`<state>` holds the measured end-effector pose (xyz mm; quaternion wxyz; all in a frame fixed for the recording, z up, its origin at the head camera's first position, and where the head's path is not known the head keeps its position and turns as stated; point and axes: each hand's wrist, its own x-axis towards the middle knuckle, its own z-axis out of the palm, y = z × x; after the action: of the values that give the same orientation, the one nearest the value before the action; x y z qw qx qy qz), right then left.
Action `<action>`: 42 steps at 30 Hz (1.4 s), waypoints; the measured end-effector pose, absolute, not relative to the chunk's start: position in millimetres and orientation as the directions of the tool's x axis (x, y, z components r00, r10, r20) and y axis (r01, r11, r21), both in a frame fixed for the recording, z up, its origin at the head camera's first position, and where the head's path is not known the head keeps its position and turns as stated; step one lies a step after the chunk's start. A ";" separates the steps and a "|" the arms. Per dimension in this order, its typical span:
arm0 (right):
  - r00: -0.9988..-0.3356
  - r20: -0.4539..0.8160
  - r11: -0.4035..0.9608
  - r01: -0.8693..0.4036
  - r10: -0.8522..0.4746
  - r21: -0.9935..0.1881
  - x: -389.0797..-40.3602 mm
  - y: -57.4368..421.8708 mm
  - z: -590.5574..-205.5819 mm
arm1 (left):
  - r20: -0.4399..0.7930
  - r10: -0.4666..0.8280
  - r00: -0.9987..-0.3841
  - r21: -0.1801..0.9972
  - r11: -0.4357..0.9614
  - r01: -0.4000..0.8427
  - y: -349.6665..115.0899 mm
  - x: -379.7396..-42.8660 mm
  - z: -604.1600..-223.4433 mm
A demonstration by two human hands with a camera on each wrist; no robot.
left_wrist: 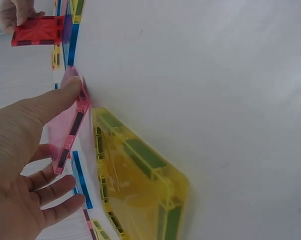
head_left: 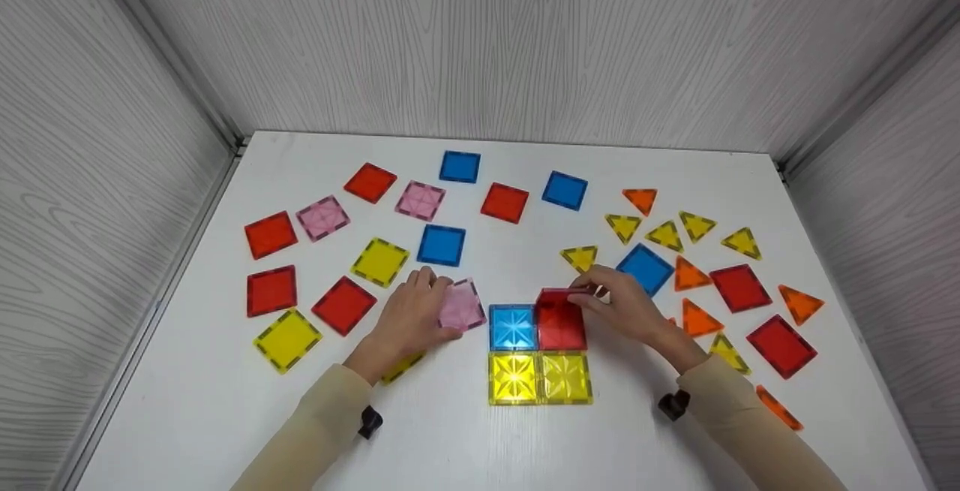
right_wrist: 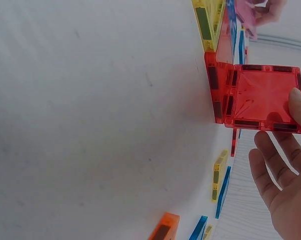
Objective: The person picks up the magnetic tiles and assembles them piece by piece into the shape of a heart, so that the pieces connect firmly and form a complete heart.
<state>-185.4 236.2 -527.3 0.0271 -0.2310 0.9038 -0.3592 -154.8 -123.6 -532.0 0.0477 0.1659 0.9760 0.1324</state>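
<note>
In the head view, my left hand (head_left: 411,314) pinches a pink square tile (head_left: 463,306) between thumb and fingers. That tile is tilted, with its lower edge near the tabletop, left of a flat block of tiles. The block has a blue tile (head_left: 513,327), a red tile (head_left: 562,333) and two yellow tiles, one (head_left: 513,378) in front of the blue. My right hand (head_left: 624,309) holds another red square tile (right_wrist: 265,97) by its edge. In the right wrist view this tile stands up from the flat red one, touching it along one side.
Red, pink, blue and yellow squares, such as a yellow tile (head_left: 380,262), lie to the left and back. On the right are yellow triangles (head_left: 665,236), orange triangles (head_left: 701,318) and more squares. A yellow tile (left_wrist: 140,175) lies partly under my left hand. Grey panels surround the white table (head_left: 420,438).
</note>
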 end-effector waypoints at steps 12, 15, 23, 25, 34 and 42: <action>-0.890 0.134 0.621 -0.406 -0.437 -0.671 -185.7 237.3 -529.7 | -0.063 0.200 -0.978 0.580 0.804 0.127 -110.5 -159.0 -518.3; -0.892 0.138 0.614 -0.401 -0.430 -0.679 -185.6 236.5 -530.0 | -0.091 0.165 -0.982 0.658 0.750 0.064 -106.5 -160.3 -512.8; -0.902 0.117 0.612 -0.373 -0.416 -0.697 -184.8 233.7 -530.9 | 0.004 0.191 -0.982 0.711 0.689 0.137 -90.8 -164.7 -507.9; -0.902 0.113 0.612 -0.371 -0.417 -0.699 -184.9 232.8 -531.0 | 0.027 0.209 -0.977 0.714 0.680 0.165 -85.0 -166.2 -509.0; -0.898 0.110 0.597 -0.370 -0.426 -0.712 -187.7 233.7 -530.8 | 0.066 0.291 -0.955 0.708 0.660 0.250 -57.9 -174.6 -518.4; -0.896 0.135 0.589 -0.385 -0.423 -0.711 -187.7 238.0 -532.6 | 0.107 0.335 -0.936 0.679 0.663 0.316 -44.0 -178.0 -525.7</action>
<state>-187.7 238.0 -532.6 0.0242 -0.2267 0.8910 -0.3926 -178.0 -44.0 -525.7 0.0134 0.1784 0.9119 0.3695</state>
